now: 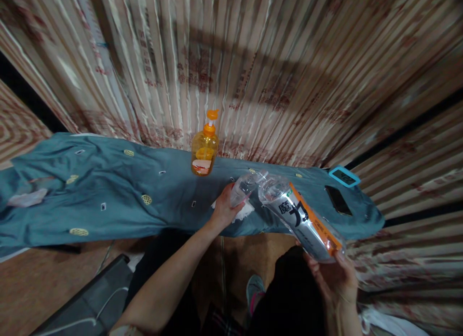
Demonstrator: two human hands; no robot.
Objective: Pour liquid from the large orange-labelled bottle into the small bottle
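My left hand (224, 208) is closed round a small clear plastic bottle (243, 189), tilted to the right. My right hand (331, 268) grips the lower end of a large clear bottle (302, 218) with a silver and orange label. The large bottle slants up to the left, its neck by the mouth of the small one; whether they touch is unclear. Under the small bottle a white tissue (244, 211) lies on the blue-green cloth (173, 191). Behind and left of my left hand stands an orange pump bottle (204, 150), upright, with yellow-orange liquid inside.
A dark phone (338, 200) and a blue-framed digital clock (344, 177) lie at the right end of the cloth. Pale crumpled material (28, 198) is at the far left. A patterned curtain (231, 75) hangs behind. Below left is a grey surface (87, 302) with a white cable.
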